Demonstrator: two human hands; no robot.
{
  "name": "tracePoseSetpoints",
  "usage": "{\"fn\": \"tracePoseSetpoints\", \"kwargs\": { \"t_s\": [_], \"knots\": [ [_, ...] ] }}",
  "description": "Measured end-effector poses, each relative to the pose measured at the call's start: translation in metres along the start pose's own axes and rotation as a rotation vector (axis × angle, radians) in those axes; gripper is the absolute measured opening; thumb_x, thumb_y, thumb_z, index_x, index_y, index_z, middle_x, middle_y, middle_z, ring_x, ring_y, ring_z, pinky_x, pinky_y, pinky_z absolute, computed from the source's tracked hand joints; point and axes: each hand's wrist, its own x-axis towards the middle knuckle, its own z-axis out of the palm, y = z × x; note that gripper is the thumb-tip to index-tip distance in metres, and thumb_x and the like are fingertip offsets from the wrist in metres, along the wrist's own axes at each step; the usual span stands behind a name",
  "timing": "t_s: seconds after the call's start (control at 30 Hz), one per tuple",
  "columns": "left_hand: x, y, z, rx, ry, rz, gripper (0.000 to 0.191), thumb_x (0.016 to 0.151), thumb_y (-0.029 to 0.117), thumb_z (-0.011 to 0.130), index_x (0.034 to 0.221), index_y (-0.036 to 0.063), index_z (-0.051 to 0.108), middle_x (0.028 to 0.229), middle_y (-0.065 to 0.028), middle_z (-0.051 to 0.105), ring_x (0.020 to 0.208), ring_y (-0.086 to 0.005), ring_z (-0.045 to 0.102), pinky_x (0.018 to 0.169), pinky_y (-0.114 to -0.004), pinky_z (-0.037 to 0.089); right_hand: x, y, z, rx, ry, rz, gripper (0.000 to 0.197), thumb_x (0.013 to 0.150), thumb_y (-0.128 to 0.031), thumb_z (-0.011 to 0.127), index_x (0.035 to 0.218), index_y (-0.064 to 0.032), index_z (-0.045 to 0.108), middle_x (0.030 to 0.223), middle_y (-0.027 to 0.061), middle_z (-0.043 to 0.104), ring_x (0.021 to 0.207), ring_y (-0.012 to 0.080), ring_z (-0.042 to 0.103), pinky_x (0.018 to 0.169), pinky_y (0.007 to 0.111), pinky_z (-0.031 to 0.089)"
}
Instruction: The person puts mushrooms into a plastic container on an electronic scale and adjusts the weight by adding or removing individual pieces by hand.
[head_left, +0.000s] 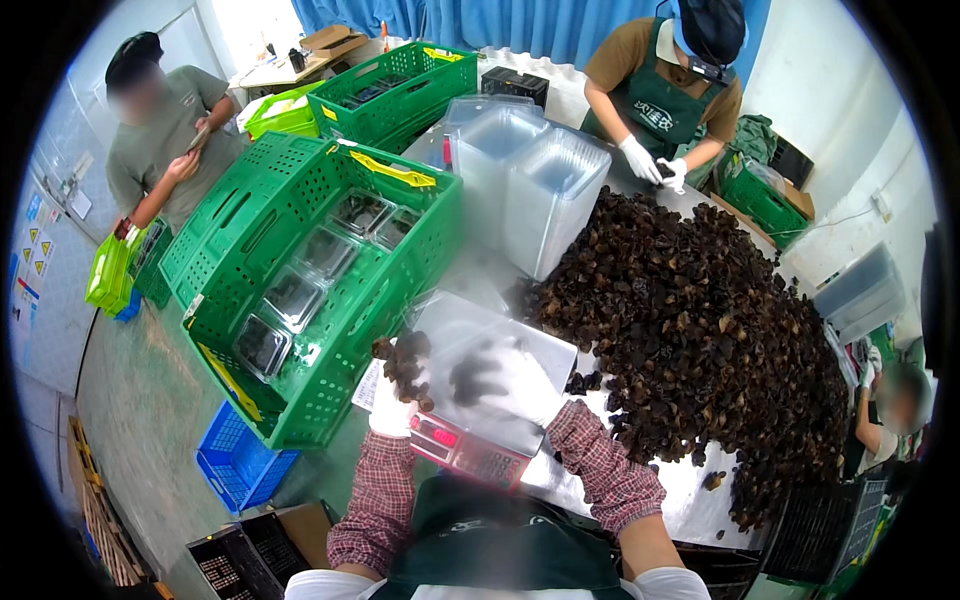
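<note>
My left hand (394, 409), in a white glove, holds a small bunch of dark wood ear fungus (409, 367) beside the left edge of a digital scale. My right hand (521, 386), also gloved, is spread over the scale's metal plate (450, 322) and looks blurred; nothing shows in it. A dark hand-shaped shadow or reflection lies on the plate by its fingers. The scale's red-lit front panel (469, 454) faces me. To the right, a large heap of wood ear fungus (697, 322) covers much of the metal table.
A green crate (405, 277) at left holds several clear plastic boxes (296, 296). Stacked clear containers (555, 202) stand behind the scale. A blue crate (244, 461) sits lower left. Across the table, a gloved co-worker (660, 97) handles a dark piece; another person (169, 135) holds a phone.
</note>
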Motion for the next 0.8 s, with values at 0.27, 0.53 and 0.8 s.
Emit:
{"fn": "tracePoseSetpoints", "kwargs": {
  "t_s": [0.27, 0.53, 0.8],
  "knots": [
    [-0.006, -0.004, -0.01, -0.058, -0.069, 0.054, 0.026, 0.106, 0.035, 0.049, 0.117, 0.0118, 0.056, 0.088, -0.0021, 0.057, 0.063, -0.0131, 0.051, 0.053, -0.026, 0.042, 0.012, -0.013, 0.019, -0.14, 0.091, 0.019, 0.014, 0.078, -0.025, 0.074, 0.088, -0.0144, 0.074, 0.104, 0.0024, 0.062, 0.107, 0.0243, 0.057, 0.095, 0.042, 0.043],
    [-0.01, 0.0, 0.01, -0.024, -0.068, 0.043, 0.028, 0.107, 0.036, 0.048, 0.12, 0.012, 0.055, 0.08, 0.0029, 0.049, 0.058, -0.008, 0.045, 0.048, -0.023, 0.036, 0.007, 0.012, 0.019, 0.639, 0.327, 0.243, 0.014, 0.085, -0.011, 0.075, 0.088, 0.0018, 0.073, 0.1, 0.009, 0.069, 0.094, 0.0194, 0.064, 0.086, 0.031, 0.051],
    [0.002, -0.023, 0.045, 0.082, -0.07, 0.03, 0.042, 0.105, 0.046, 0.047, 0.119, 0.0084, 0.061, 0.089, -0.0012, 0.063, 0.069, -0.0102, 0.057, 0.058, -0.025, 0.047, -0.011, 0.003, -0.024, -0.15, 0.502, 0.111, 0.018, 0.08, -0.017, 0.074, 0.097, -0.0145, 0.074, 0.105, 0.002, 0.07, 0.101, 0.0234, 0.063, 0.091, 0.04, 0.047]
  ]
}}
